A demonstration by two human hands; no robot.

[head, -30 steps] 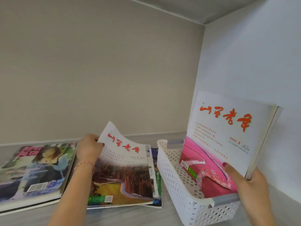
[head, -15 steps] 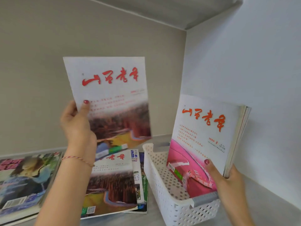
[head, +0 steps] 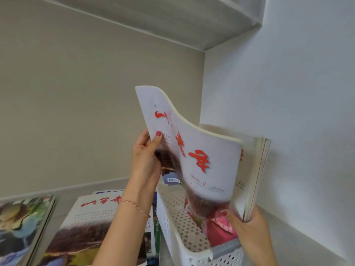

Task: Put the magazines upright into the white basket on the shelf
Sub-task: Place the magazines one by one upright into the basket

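My left hand (head: 147, 160) grips the left edge of a white magazine with red characters (head: 194, 148), which bends over the white perforated basket (head: 172, 227), its lower edge down inside the basket. My right hand (head: 249, 233) holds several magazines (head: 255, 169) upright in the basket against the right wall; a pink cover (head: 221, 229) shows low in front. More magazines lie flat on the shelf to the left: a stack topped by one with the same red title (head: 90, 223) and a colourful one (head: 19, 225) at far left.
The basket sits in the shelf's right corner, close to the white side wall (head: 288, 93). A beige back wall (head: 76, 112) runs behind, and the shelf above (head: 172, 20) limits the height. Grey shelf surface (head: 63, 204) shows between the flat magazines.
My left hand lifted a magazine off the flat stack, raised it upright, then carried it right and down into the basket in front of the magazines my right hand holds.
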